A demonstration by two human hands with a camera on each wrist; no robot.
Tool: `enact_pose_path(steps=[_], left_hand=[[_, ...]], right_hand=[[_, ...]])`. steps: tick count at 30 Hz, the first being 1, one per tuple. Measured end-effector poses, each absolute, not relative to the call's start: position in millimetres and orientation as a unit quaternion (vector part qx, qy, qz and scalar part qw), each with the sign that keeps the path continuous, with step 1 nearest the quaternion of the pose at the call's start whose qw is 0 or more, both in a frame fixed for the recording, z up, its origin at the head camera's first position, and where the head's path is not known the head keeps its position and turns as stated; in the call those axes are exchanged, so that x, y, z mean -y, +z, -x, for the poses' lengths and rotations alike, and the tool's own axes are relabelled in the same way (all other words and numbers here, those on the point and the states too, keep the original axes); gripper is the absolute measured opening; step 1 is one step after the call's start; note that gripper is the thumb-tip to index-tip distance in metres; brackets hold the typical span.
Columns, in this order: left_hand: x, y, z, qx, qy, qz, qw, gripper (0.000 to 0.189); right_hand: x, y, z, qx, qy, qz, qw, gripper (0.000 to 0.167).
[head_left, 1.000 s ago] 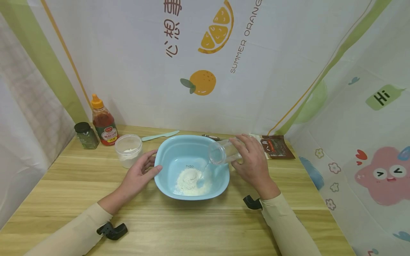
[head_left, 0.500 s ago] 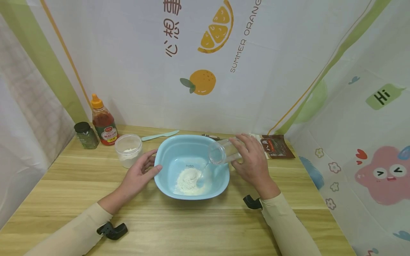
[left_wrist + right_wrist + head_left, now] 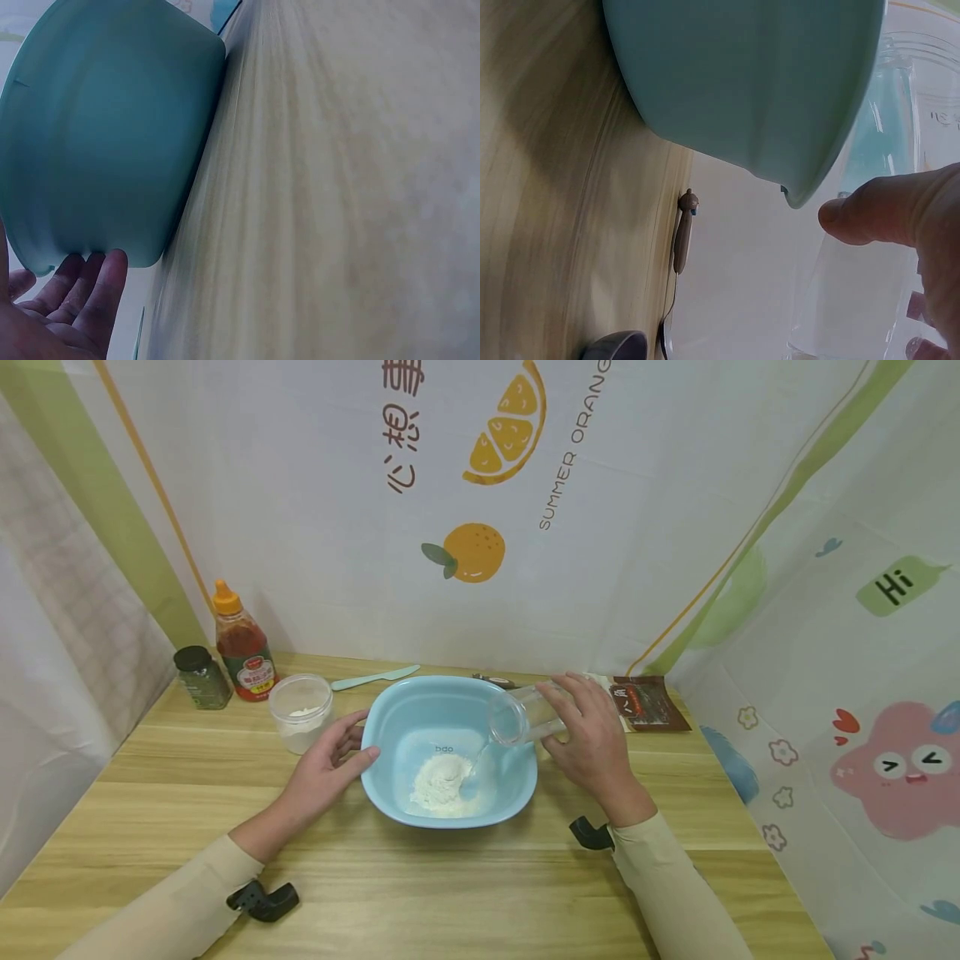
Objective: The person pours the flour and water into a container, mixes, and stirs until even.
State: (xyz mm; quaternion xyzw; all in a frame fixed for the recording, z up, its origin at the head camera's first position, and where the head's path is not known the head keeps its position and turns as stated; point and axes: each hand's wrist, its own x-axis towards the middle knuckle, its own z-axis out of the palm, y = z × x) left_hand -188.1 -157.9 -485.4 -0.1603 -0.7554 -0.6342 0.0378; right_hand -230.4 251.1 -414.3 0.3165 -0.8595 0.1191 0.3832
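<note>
On the pale wood-grain tabletop [image 3: 450, 893], at the back left, stand 1 small black-lidded clear jar [image 3: 204, 682] and, just beside it, 1 orange-capped bottle of red sauce [image 3: 246, 647]. Near them is 1 round clear tub [image 3: 277, 714] part-filled with white powder [image 3: 304, 728]; 1 flat-bladed pale-green knife [image 3: 377, 677] lies farther right, then 1 brown-handled metal utensil [image 3: 682, 238]. At the back right lies 1 brown printed packet [image 3: 651, 704]. Behind hangs a white curtain [image 3: 315, 552] with orange-fruit prints [image 3: 476, 552].

Curtained nook resembling a home kitchen corner: wood-grain tabletop [image 3: 450, 902], white curtain [image 3: 337, 568] printed with oranges, red sauce bottle [image 3: 251, 664], black-lidded jar [image 3: 204, 683], blue bowl [image 3: 442, 714] holding white powder [image 3: 441, 783].
</note>
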Motion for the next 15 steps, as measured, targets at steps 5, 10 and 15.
enact_pose_path(steps=[5,10,15], left_hand=[[157.8,-484.3,187.4,0.754,-0.636,0.161,0.035,0.061],[157.9,-484.2,187.4,0.755,-0.635,0.160,0.035,0.061],[158.0,-484.8,187.8,0.756,-0.633,0.161,0.038,0.060]], right_hand=[[-251.1,-414.0,229.8,0.860,0.119,-0.317,0.383,0.082],[-250.9,-413.8,229.5,0.859,0.119,-0.317,0.384,0.082],[-250.6,-413.6,229.4,0.859,0.121,-0.317,0.384,0.082]])
